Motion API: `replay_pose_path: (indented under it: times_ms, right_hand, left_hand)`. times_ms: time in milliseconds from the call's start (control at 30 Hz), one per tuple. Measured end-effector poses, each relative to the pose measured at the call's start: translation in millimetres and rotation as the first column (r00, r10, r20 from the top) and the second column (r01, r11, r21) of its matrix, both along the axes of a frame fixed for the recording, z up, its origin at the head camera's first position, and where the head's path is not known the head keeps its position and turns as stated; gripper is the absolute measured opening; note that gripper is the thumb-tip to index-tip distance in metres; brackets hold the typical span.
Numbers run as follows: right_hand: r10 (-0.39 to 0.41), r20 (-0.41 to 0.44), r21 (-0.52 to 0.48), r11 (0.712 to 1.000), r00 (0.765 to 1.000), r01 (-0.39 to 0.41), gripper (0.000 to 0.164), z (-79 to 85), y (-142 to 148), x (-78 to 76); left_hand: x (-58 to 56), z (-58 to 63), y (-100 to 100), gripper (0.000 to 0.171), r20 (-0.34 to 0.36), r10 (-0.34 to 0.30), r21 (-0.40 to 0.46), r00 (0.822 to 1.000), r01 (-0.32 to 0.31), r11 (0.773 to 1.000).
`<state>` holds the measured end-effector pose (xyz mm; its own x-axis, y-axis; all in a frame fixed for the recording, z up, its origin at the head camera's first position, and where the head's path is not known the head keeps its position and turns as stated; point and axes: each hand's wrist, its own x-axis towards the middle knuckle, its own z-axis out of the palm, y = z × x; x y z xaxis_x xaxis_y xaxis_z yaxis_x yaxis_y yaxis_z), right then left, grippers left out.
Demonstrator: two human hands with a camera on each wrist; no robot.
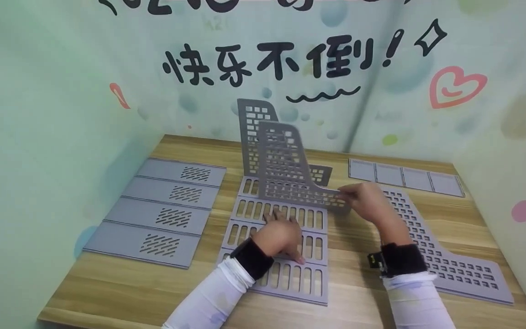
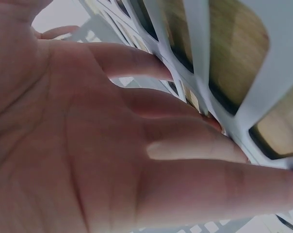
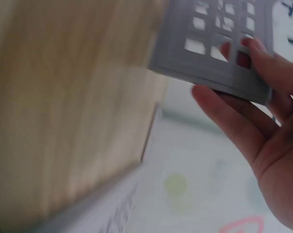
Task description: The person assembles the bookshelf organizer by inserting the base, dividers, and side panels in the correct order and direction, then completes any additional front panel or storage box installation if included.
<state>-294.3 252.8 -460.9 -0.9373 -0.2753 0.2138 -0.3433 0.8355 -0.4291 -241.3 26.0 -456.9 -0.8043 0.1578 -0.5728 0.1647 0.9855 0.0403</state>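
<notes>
On the wooden table point(image 1: 126, 278), the left hand point(image 1: 279, 235) rests straight-fingered on a slotted panel point(image 1: 311, 232). Only the right-wrist view clearly shows the right hand point(image 1: 365, 203) pinching an upright grid panel point(image 1: 286, 169), cropped there.

The black characters "快乐不倒!" point(image 1: 279, 63) are displayed on the pale backdrop point(image 1: 263, 25); above, a cropped line point(image 1: 224, 8) cannot be read.

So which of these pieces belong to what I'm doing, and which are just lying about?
Likely part of the job:
- holed panel pinched by your right hand
- upright panel behind it
- slotted panel under your left hand

Untouched, so seemingly just lying about:
- slant-cut panel, left
- flat holed piece, right
- narrow panel, back right
</notes>
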Motion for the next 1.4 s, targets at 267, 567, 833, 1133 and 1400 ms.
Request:
replay_pose_path:
  times_ms: [267,567,833,1133,1400]
  right_hand:
    - [0.002,0.079,-0.037,0.999,0.997,0.001,0.066,-9.8,-55.8,5.9]
    - [0.130,0.094,-0.194,0.975,0.987,-0.110,0.090,-14.5,-46.9,4.6]
    - [0.226,0.249,-0.228,0.959,0.942,-0.170,0.102,-13.2,-34.4,6.5]
    - [0.102,0.376,-0.133,0.990,0.921,-0.055,0.108,12.8,38.2,10.6]
    - [-0.197,0.475,0.069,0.980,0.858,0.187,0.111,15.8,120.4,15.6]
  left_hand:
    - [1.7,0.5,1.8,0.126,0.009,-0.032,-0.003,0.999,0.032,0.999]
    - [2.5,-1.0,4.3,0.127,0.033,0.055,0.032,0.998,-0.056,0.998]
    - [5.4,-5.3,3.2,0.124,-0.009,0.090,0.032,0.996,-0.090,0.995]
    - [5.0,-8.5,-1.7,0.107,-0.072,0.101,0.051,0.992,-0.097,0.994]
    - [7.4,-9.2,-3.0,0.089,-0.147,0.061,0.029,0.987,-0.058,0.998]
